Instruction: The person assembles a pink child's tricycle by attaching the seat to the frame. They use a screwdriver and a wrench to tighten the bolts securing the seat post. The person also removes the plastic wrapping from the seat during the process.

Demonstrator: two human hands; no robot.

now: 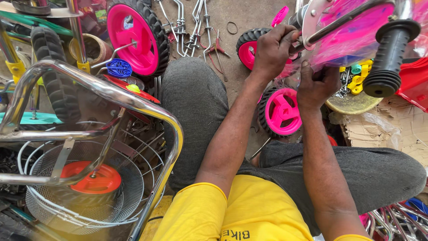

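The person sits on the floor with knees spread, so the work hangs over the lap within easy reach of both arms. The left hand (273,50) is clenched round the chrome bar (343,20) of a small bicycle's handlebar assembly, its grip closed near where the bar meets the stem, apparently to steady it. The right hand (317,82) comes up from below and pinches the clear plastic wrap (343,47) over the pink part, thumb pressed against the film; this grip is closed on the wrap rather than the metal. The black rubber handle (388,56) juts out to the right, free of either hand. Beneath the hands, on the ground, lie two pink wheels with black tyres (281,111), one nearer and one farther. To the left a chrome frame (102,89) arches over a wire basket (129,178) holding an orange wheel (91,180). Loose chrome rods (191,27) lie at the far side
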